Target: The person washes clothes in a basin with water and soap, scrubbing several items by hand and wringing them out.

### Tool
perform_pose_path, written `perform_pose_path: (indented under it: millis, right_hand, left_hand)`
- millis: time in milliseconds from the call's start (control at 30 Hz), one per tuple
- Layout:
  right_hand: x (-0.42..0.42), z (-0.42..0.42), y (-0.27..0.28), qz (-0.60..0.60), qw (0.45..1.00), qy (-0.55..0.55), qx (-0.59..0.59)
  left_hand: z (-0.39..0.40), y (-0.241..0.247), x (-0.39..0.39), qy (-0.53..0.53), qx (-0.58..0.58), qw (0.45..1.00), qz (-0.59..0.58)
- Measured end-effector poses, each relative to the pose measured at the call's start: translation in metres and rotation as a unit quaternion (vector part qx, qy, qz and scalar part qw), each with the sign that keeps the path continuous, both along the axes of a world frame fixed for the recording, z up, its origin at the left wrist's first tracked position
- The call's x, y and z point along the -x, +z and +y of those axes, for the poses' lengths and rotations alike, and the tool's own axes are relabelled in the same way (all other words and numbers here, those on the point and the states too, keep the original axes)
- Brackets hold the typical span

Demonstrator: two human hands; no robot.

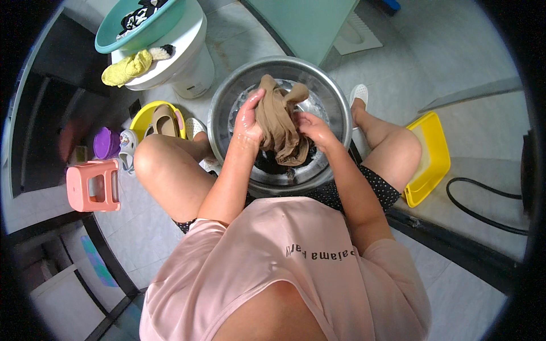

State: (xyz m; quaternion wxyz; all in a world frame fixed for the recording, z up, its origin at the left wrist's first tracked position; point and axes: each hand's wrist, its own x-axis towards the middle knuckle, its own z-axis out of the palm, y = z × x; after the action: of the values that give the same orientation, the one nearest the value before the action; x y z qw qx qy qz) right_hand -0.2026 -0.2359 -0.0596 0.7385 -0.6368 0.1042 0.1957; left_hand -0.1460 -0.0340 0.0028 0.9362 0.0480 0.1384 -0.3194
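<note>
A wet, bunched brown cloth garment [277,119] is lifted inside a large metal basin [217,140] between my knees. My left hand [248,118] grips its left side, thumb pointing up along the fabric. At the garment's right side, my right hand [315,130] holds a fold, with its fingertips partly hidden behind the cloth. Beneath the garment, dark wet fabric [268,163] lies in water with some suds at the bottom of the basin. What kind of garment the brown cloth is, I cannot tell.
At upper left, a teal basin [104,40] of clothes and a yellow cloth [128,68] rest on a white round lid [187,47]. A pink stool [80,187], a yellow tub [140,119] with shoes and a purple container [106,143] stand left. A yellow tray [437,149] leans at right.
</note>
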Motion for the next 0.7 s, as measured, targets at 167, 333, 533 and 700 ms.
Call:
perform_pose_path:
  millis: [167, 333, 533, 700]
  right_hand:
    - [-0.002, 0.007, -0.013, 0.022, 0.991, -0.011, 0.129]
    - [-0.005, -0.045, 0.016, -0.027, 0.984, -0.171, 0.042]
    - [-0.025, -0.066, 0.056, -0.078, 0.928, -0.3, -0.206]
    - [-0.049, -0.082, 0.037, -0.032, 0.918, -0.315, -0.24]
  left_hand:
    - [0.002, 0.015, 0.004, -0.015, -0.011, 0.999, -0.033]
    - [0.025, 0.006, -0.006, 0.012, -0.067, 0.996, -0.05]
    - [0.043, -0.051, -0.005, 0.027, -0.185, 0.982, -0.033]
    - [0.057, -0.146, 0.011, -0.042, -0.374, 0.922, 0.094]
